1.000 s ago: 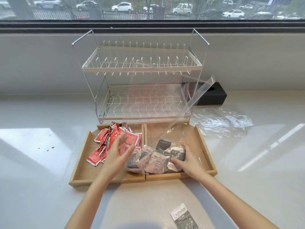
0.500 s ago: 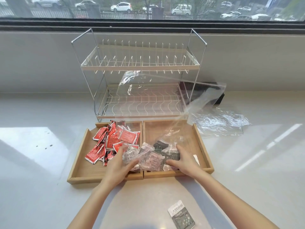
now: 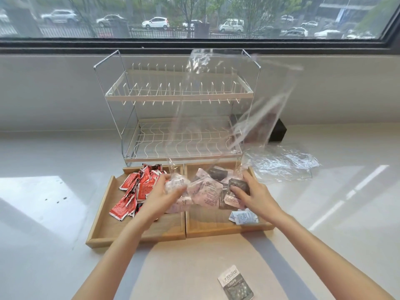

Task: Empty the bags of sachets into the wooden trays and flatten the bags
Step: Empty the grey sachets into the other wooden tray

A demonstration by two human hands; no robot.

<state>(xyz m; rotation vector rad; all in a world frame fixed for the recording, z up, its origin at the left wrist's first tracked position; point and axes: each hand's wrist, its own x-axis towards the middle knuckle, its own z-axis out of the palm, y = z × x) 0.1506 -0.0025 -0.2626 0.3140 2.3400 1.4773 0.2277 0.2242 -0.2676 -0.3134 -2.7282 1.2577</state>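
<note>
Red sachets (image 3: 138, 191) lie heaped in the left tray (image 3: 101, 215), already tipped out. Second bag is in hand now.

Left hand (image 3: 161, 198): fingers curled round the bag's lower left corner, gripping film and the pink sachets bunched behind it.

Bag (image 3: 238, 100): clear film, held by its bottom end with the rest standing up in front of the rack (image 3: 121, 100). Pink and dark sachets (image 3: 208, 189) are clumped low in it, over the seam between the trays and the right tray (image 3: 216, 231). Whether the mouth is up or down I cannot tell.

Right hand (image 3: 251, 191): fingers bent, pinching the lower right corner with a dark sachet under the fingertips. White sachets (image 3: 243, 217) lie loose in the right tray just below it. First bag (image 3: 281, 163) lies flat on the counter to the right. One stray sachet (image 3: 236, 282) sits on the counter near the person.

Step, as I judge it: emptying the second bag into the right tray. Next move calls for getting the mouth over that tray (not the left one) and shaking the clump free, then flattening the film.

Against half a second ago: the film, then slumped back over the rack's lower shelf, stands much taller; both hands are raised off the tray's front edge; the white sachets were not visible in the tray then.
</note>
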